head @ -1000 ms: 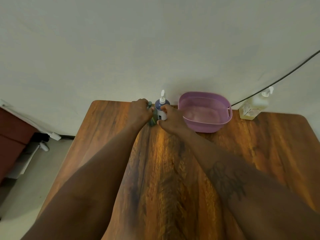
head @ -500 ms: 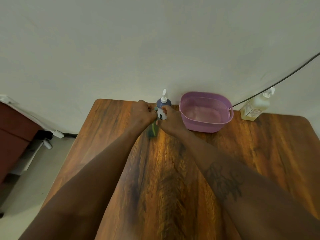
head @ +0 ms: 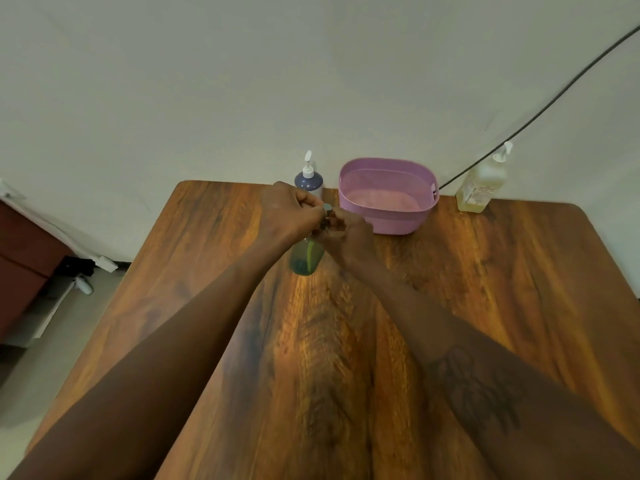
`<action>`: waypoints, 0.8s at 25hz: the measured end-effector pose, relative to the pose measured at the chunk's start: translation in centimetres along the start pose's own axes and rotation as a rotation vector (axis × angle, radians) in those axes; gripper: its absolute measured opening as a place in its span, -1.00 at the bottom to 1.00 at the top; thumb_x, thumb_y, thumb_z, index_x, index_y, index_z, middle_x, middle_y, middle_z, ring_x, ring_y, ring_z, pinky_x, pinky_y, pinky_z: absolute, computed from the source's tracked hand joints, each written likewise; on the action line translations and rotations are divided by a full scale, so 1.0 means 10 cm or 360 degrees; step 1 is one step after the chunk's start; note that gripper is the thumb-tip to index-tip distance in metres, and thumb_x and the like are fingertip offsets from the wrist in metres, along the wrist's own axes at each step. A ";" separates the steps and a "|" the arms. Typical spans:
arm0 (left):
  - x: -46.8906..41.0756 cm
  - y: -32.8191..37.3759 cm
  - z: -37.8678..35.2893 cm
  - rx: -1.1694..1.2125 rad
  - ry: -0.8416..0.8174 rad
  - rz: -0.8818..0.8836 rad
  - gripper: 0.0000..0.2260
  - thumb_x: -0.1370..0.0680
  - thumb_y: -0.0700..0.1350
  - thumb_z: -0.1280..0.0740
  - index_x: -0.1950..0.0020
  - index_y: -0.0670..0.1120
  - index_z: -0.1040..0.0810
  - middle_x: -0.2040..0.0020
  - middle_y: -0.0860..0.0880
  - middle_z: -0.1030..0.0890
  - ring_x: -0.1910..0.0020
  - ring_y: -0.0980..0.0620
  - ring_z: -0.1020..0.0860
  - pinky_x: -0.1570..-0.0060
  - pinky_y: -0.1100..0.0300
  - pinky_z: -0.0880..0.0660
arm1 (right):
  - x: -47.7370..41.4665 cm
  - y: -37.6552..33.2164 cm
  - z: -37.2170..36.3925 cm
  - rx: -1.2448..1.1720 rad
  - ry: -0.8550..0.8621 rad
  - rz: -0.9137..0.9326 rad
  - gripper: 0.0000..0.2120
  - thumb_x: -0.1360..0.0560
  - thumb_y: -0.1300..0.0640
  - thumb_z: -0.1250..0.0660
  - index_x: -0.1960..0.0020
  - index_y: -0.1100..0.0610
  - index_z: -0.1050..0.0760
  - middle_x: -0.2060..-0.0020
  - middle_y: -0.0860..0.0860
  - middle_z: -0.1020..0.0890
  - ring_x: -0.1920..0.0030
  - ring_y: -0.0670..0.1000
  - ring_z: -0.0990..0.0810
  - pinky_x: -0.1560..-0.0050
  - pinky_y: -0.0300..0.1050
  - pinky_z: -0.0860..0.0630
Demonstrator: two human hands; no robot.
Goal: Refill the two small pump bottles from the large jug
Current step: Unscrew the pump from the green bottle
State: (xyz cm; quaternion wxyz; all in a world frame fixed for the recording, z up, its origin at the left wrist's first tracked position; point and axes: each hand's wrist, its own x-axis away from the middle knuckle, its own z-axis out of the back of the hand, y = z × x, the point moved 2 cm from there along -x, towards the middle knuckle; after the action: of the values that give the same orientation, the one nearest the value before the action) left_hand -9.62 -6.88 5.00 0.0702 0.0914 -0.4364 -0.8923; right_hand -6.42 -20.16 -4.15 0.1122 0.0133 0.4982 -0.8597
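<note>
A small clear green bottle (head: 307, 257) stands on the wooden table (head: 485, 289) with both my hands at its top. My left hand (head: 290, 212) wraps its neck and my right hand (head: 348, 233) pinches the grey pump cap (head: 327, 209) from the right. A tube shows inside the bottle. Behind them, against the wall, stands a dark blue pump bottle (head: 309, 181) with a white pump. A larger pale yellow pump bottle (head: 482, 185) stands at the far right of the table's back edge.
A pink perforated basket (head: 388, 216) sits at the back of the table, just right of my hands. A black cable (head: 540, 112) runs down the wall behind it. Dark red furniture (head: 24, 258) stands on the floor to the left.
Both hands have pulled the green bottle away from the back of the table toward me. The blue bottle, which my right hand was on, now stands free by the wall.
</note>
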 end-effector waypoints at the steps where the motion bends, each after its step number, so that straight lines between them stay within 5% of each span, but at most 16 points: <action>1: 0.09 0.01 -0.07 0.0010 0.0021 -0.0006 -0.90 -0.45 -0.26 -0.44 0.15 -0.11 -0.75 0.30 0.02 -0.68 0.37 0.28 -0.62 0.43 0.48 -0.43 | 0.09 0.03 0.02 0.0009 0.0069 0.0013 -0.64 -0.43 -0.21 -0.48 -0.06 0.03 -0.67 0.11 -0.13 -0.73 0.13 -0.15 -0.69 0.16 -0.05 -0.66; 6: 0.51 -0.20 -0.42 0.0152 0.0155 -0.0306 -0.90 -0.54 -0.04 -0.46 0.05 -0.02 -0.75 0.29 0.12 -0.68 0.29 0.27 -0.64 0.30 0.44 -0.49 | 0.53 0.29 0.13 -0.0172 0.0296 0.0144 -0.74 -0.45 -0.05 -0.54 -0.03 0.10 -0.70 0.14 -0.12 -0.73 0.13 -0.19 -0.70 0.17 -0.16 -0.67; 8: 0.65 -0.50 -0.58 0.0232 0.0159 -0.0292 -0.80 -0.59 0.09 -0.36 0.04 0.05 -0.74 0.21 0.10 -0.70 0.18 0.18 -0.67 0.15 0.23 -0.61 | 0.71 0.40 0.16 -0.0197 0.0315 0.0203 -0.69 -0.42 -0.05 -0.57 -0.08 0.08 -0.69 0.10 -0.13 -0.73 0.08 -0.21 -0.70 0.11 -0.20 -0.68; 11: 1.00 -0.90 -0.77 0.0370 -0.0010 -0.0225 -0.73 -0.60 -0.04 -0.25 -0.19 0.02 -0.69 -0.13 0.09 -0.69 -0.14 0.13 -0.61 -0.21 -0.04 -0.57 | 1.05 0.52 0.19 -0.0191 0.0366 0.0265 -0.63 -0.38 -0.07 -0.60 -0.11 0.06 -0.68 0.09 -0.15 -0.72 0.08 -0.22 -0.69 0.09 -0.24 -0.67; 15: 1.66 -1.02 -0.96 0.0304 -0.0364 -0.0255 -0.56 -0.54 -0.13 -0.40 -0.41 0.10 -0.49 -0.30 0.06 -0.57 -0.31 0.06 -0.52 -0.27 0.08 -0.51 | 1.56 0.60 0.28 -0.0183 0.0418 0.0318 -0.64 -0.39 -0.07 -0.60 -0.10 0.06 -0.68 0.09 -0.12 -0.73 0.09 -0.21 -0.70 0.09 -0.20 -0.69; 18: 1.97 -1.05 -1.13 0.0096 -0.0230 -0.0401 -0.25 -0.37 0.17 -0.58 -0.49 0.04 -0.40 -0.30 0.09 -0.53 -0.24 0.11 -0.52 -0.18 0.21 -0.53 | 1.89 0.62 0.32 -0.0165 0.0474 0.0321 -0.64 -0.37 -0.09 -0.61 -0.09 0.05 -0.69 0.10 -0.14 -0.73 0.11 -0.23 -0.70 0.12 -0.25 -0.68; 20: 2.15 -1.08 -1.23 0.0120 -0.0059 -0.0474 -0.22 -0.30 0.21 -0.62 -0.45 0.04 -0.44 -0.18 0.15 -0.55 -0.12 0.20 -0.55 -0.02 0.37 -0.52 | 2.09 0.64 0.31 -0.0215 0.0520 0.0308 -0.62 -0.37 -0.10 -0.62 -0.09 0.07 -0.69 0.11 -0.14 -0.72 0.13 -0.22 -0.70 0.17 -0.32 -0.65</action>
State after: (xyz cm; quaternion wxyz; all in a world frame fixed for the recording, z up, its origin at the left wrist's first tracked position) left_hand -28.31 -14.13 -13.13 -0.0745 0.1413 -0.4524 -0.8774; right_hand -25.16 -29.64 -10.90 0.1125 0.1928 0.5627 -0.7960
